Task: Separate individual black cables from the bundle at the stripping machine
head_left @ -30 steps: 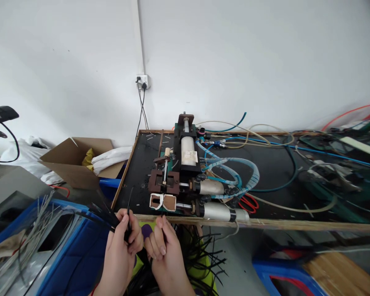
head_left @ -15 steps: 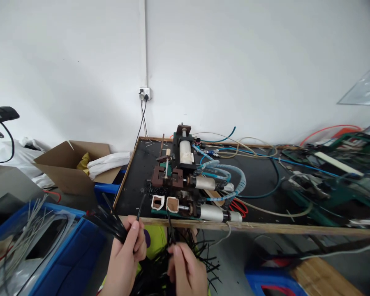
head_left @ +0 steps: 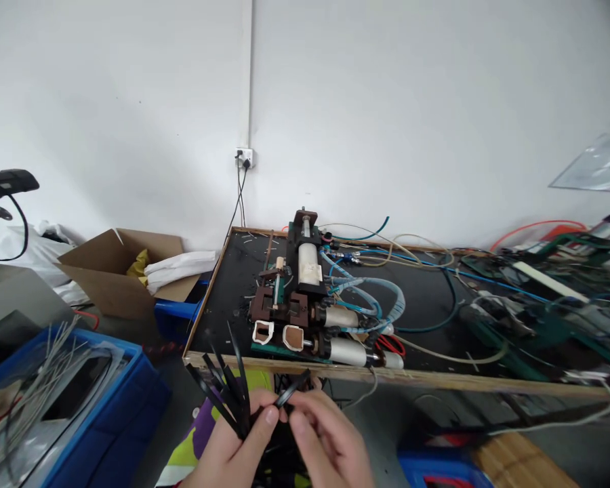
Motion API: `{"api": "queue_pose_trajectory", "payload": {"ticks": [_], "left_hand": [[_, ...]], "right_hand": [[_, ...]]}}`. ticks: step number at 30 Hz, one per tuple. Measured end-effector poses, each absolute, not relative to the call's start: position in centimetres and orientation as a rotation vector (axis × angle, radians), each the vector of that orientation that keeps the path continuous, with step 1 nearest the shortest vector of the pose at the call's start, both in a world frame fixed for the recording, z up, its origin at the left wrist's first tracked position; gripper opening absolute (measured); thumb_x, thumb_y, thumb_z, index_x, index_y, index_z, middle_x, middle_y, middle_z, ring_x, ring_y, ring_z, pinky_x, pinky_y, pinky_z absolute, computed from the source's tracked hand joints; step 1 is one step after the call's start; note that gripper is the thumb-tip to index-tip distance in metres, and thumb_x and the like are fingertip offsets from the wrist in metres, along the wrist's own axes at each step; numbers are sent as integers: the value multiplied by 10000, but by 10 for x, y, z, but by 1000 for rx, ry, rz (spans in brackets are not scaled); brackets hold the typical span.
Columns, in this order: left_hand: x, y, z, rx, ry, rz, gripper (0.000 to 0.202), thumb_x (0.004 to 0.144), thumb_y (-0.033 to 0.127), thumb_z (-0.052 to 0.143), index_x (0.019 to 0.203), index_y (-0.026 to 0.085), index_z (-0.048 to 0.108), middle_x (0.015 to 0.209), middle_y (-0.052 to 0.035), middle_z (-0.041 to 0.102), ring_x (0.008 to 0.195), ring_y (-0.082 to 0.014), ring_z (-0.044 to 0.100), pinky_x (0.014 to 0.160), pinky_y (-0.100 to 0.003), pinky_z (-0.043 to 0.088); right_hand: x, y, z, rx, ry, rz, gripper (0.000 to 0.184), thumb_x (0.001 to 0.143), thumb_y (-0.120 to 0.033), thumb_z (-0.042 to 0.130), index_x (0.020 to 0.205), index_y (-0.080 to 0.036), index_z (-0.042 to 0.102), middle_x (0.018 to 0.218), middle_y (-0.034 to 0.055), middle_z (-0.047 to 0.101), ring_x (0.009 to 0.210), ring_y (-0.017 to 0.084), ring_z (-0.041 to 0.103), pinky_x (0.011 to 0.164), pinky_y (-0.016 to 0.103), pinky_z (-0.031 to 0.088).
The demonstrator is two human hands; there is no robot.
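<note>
My left hand [head_left: 236, 447] is closed around a bundle of black flat cables [head_left: 228, 396], whose ends fan out up and to the left. Between the thumbs and fingertips of both hands lies one black cable [head_left: 291, 392], slanting up to the right. My right hand [head_left: 333, 437] pinches it close beside my left thumb. More black cables hang below, partly hidden by my hands. Just beyond the hands, at the bench's front edge, a pneumatic machine [head_left: 308, 271] has two white-rimmed brown pads [head_left: 293, 337] set apart.
The black bench [head_left: 427, 288] has a wooden edge and carries air hoses [head_left: 394, 298]. To the left stand a blue bin [head_left: 102, 427] with thin wires and an open cardboard box [head_left: 104, 288]. Green machinery [head_left: 529, 332] sits at right. Below lies another blue container [head_left: 437, 468].
My hands have come together, the right moving up and the left to the right. The cable bundle now points more upright. The machine's pads sit slightly farther apart.
</note>
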State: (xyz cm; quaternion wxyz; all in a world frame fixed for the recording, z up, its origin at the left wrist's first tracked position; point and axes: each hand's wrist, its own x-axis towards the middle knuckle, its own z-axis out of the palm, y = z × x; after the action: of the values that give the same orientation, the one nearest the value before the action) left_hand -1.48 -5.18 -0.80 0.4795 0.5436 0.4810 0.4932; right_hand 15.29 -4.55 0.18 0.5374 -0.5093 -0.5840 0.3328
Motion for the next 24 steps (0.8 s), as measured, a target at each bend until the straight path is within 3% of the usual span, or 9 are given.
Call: {"api": "queue_pose_trajectory", "payload": {"ticks": [5,8,10,12,15,17,19,21,24], "left_hand": [[-13,-48,-9,1287,1166,1264,337,982,481,639,799,203,691,619,11,499,557,-141,410,538,-247,396],[-10,-44,-12,1062,1163,1315,396,960,555,641,782,202,671,565,25,466,479,-124,389,451,-231,336],[-9,-39,-13,902,1166,1430,410,948,583,644,777,210,643,575,19,506,460,-123,418,446,-231,365],[-9,-34,-15,785,1167,1551,383,953,577,644,818,219,639,583,29,512,459,-118,425,455,-223,387],[-11,-28,-19,755,1164,1554,324,927,537,709,990,220,699,551,73,437,438,-92,358,423,-182,329],[-12,-25,-22,845,1201,1472,335,867,478,803,1026,191,737,637,26,551,535,-112,486,502,-195,428],[-13,-21,-23,906,1252,1430,309,832,432,846,949,160,759,763,-38,650,683,-157,594,625,-239,510],[-14,-16,-22,848,1298,1465,303,843,434,832,920,150,760,693,-13,605,609,-129,540,553,-214,461],[-14,-6,-15,686,1319,1583,371,823,448,844,1033,154,756,574,77,425,469,-66,322,428,-175,283]], "right_hand": [[108,-36,5,-999,-1120,924,176,909,-379,763,833,-230,817,774,59,693,704,211,621,642,294,512],[106,-39,0,-1003,-1040,888,172,896,-362,777,787,-231,795,758,64,674,712,227,608,623,312,489],[106,-41,-4,-995,-983,845,190,917,-388,750,817,-228,775,795,73,682,721,231,609,647,329,502],[103,-40,-8,-1001,-897,878,252,962,-452,681,861,-228,734,805,70,697,672,215,618,624,323,510],[96,-38,-16,-1082,-890,1058,327,1008,-535,580,913,-238,679,567,-9,616,435,153,508,456,262,399],[92,-36,-21,-1136,-1017,1121,343,999,-554,586,921,-236,688,452,-46,523,370,137,430,411,254,307],[91,-36,-28,-1154,-1116,1143,359,980,-567,610,916,-229,714,442,-35,531,382,144,446,418,263,292],[93,-37,-37,-1139,-1152,1214,408,981,-599,590,889,-227,731,457,-18,572,379,142,444,420,268,288],[98,-39,-54,-1078,-1163,1344,515,981,-636,567,720,-211,693,420,-25,533,369,116,382,446,264,282]]}}
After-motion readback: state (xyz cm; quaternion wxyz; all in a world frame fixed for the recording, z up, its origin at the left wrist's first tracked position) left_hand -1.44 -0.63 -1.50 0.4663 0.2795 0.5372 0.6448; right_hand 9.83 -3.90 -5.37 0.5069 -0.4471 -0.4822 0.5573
